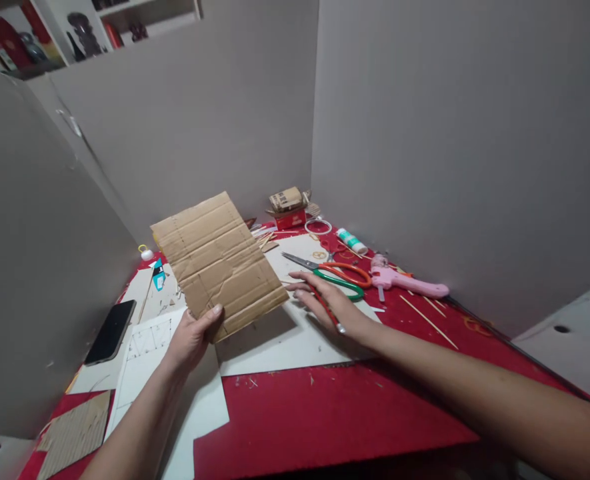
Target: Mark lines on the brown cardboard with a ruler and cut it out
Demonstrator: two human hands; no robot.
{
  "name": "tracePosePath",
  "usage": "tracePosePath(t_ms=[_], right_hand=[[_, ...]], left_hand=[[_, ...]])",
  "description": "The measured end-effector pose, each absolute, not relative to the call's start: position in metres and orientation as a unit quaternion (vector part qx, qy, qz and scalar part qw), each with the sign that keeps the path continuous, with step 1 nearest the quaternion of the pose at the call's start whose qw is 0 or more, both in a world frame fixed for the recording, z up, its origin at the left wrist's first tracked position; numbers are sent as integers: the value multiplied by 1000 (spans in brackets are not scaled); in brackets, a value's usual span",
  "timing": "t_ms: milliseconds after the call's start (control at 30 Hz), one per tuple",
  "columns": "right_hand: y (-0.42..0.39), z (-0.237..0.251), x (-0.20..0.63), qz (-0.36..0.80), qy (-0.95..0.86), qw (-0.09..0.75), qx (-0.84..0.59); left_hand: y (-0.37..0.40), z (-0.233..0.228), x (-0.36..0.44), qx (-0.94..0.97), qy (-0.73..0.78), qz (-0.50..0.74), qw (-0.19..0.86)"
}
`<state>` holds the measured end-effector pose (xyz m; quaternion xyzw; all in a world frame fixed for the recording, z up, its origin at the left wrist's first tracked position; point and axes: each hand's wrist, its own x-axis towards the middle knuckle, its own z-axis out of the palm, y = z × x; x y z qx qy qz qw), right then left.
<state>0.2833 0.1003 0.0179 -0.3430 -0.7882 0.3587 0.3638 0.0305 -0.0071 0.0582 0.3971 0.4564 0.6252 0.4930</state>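
My left hand [195, 337] grips the lower left edge of a brown cardboard piece [219, 267], thumb on its face. The cardboard is creased, marked with faint pencil lines, and tilted up above the table. My right hand [327, 303] holds a red-and-black pencil [329, 310], whose rear end points back towards me; its tip is hard to make out near the cardboard's right edge. Just beyond that hand lie scissors [347, 277] with orange and green handles. Under the cardboard is a white sheet [275, 347]; a drawn zigzag pattern shows on the paper [149, 340] to the left.
A black phone [111, 332] and a ridged cardboard scrap [77, 430] lie at left. On the right are a pink glue gun [409, 283], a glue bottle [352, 241] and thin sticks [429, 322]. A small red box [289, 219] stands at the back. Grey panels [425, 133] enclose the table.
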Motion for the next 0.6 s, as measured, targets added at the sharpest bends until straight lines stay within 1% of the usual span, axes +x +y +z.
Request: tracePosePath(t_ms=[200,333,433,600], right_hand=[[114,21,239,217,-889,198,-352],[119,29,215,180,-903,147,-361],[128,32,225,175,-891,162,-387],[144,38,290,189,-844,266,-426]], left_hand=[[1,58,14,393,444,668,450],[3,57,11,376,445,678,448],[5,59,8,358,449,684,449],[7,60,5,336,442,700,450]])
